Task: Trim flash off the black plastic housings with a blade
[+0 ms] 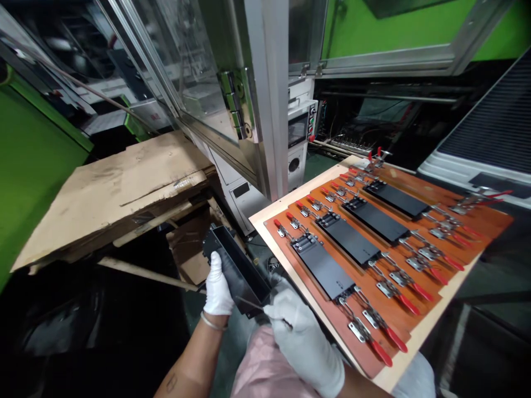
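Note:
My left hand (pixel 218 287), in a white glove, grips a long black box-shaped housing (pixel 240 271) with an open trough. The thumb lies along the near wall, and the housing tilts down toward my lap. My gloved right hand (pixel 296 326) is closed in a pinch on a thin metal rod-like tool (pixel 249 304). The rod's tip reaches the lower part of the housing; whether it touches cannot be made out. The tool's exact kind is unclear, and its rear end is hidden in the fingers.
At right, an orange fixture board (pixel 493 221) carries several black rectangular parts (pixel 326 268) among red-handled toggle clamps (pixel 381 351). Cardboard (pixel 136 166) covers a surface at left, above a cardboard box (pixel 186 251). A metal-framed glass door (pixel 269 99) stands ahead.

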`<state>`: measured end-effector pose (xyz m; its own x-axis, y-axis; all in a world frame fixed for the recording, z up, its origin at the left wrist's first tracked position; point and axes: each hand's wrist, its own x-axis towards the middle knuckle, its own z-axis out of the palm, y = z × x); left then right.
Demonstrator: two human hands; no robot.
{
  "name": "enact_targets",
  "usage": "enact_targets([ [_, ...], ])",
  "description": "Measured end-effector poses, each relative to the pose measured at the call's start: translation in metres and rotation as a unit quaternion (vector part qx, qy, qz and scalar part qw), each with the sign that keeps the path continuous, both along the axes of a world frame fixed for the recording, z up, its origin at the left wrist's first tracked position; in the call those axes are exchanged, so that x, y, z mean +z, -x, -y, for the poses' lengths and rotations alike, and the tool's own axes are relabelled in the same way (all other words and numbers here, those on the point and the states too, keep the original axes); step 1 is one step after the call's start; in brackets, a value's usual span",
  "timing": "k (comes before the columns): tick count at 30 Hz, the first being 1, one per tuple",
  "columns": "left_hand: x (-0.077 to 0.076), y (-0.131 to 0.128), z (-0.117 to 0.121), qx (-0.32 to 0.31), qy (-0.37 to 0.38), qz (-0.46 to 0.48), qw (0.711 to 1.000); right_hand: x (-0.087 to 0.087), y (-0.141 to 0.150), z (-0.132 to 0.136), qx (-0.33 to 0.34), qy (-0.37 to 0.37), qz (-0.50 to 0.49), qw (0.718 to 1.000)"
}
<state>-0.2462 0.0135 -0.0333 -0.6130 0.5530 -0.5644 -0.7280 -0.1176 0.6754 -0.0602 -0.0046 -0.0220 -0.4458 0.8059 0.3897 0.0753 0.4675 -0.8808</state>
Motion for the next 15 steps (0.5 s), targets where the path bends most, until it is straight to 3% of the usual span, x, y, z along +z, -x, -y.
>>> enact_targets([
  [6,0.003,-0.005,-0.004,0.03,-0.022,-0.019,0.999,0.003,-0.008,-0.005,0.01,0.0,-0.014,1.0],
  [15,0.008,-0.008,-0.002,0.014,0.022,-0.038,0.999,0.001,-0.011,-0.011,0.028,-0.047,0.006,0.998],
])
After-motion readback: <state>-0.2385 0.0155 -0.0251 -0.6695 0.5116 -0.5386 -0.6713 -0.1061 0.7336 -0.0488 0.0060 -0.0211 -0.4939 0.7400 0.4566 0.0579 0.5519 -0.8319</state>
